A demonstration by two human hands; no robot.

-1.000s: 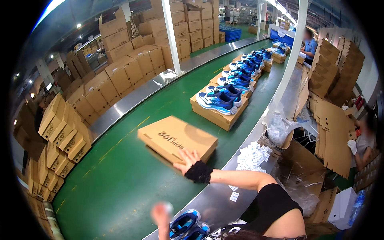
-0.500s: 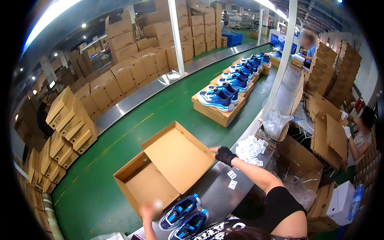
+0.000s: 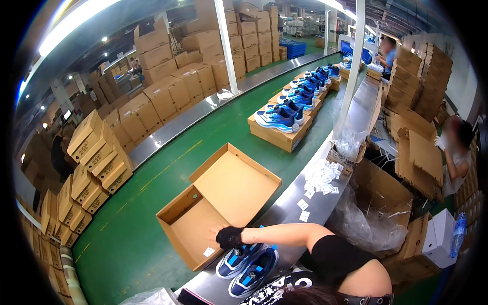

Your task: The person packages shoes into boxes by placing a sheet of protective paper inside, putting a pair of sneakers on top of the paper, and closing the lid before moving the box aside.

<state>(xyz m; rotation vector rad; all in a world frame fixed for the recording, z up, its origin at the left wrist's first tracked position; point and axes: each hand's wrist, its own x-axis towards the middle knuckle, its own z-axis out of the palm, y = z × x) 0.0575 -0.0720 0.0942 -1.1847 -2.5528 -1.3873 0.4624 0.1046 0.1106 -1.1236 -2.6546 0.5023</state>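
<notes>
My right hand (image 3: pixel 227 237), in a black fingerless glove, reaches across the front of an open brown shoebox (image 3: pixel 173 230). Its fingers look stretched out and slightly blurred over the box's inside. Just below them, a small white packet (image 3: pixel 209 251) lies in the box. The box's lid (image 3: pixel 235 182) rests tilted across its right side. Right under my wrist, a pair of dark blue sneakers (image 3: pixel 254 272) with light blue tabs stands on the metal edge, partly covered by the glove. My left hand is out of the picture.
A heap of white packets (image 3: pixel 324 175) sits on the metal ledge at the right, with a few loose ones nearer me. Boxes topped with blue sneakers (image 3: pixel 277 121) line the green belt (image 3: pixel 152 185). Stacked shoeboxes (image 3: pixel 96 152) stand left. Two people work at the right.
My right hand has moved left from the lid's right corner to over the box. A white packet now shows inside it. My left hand has gone from the box's front corner out of view.
</notes>
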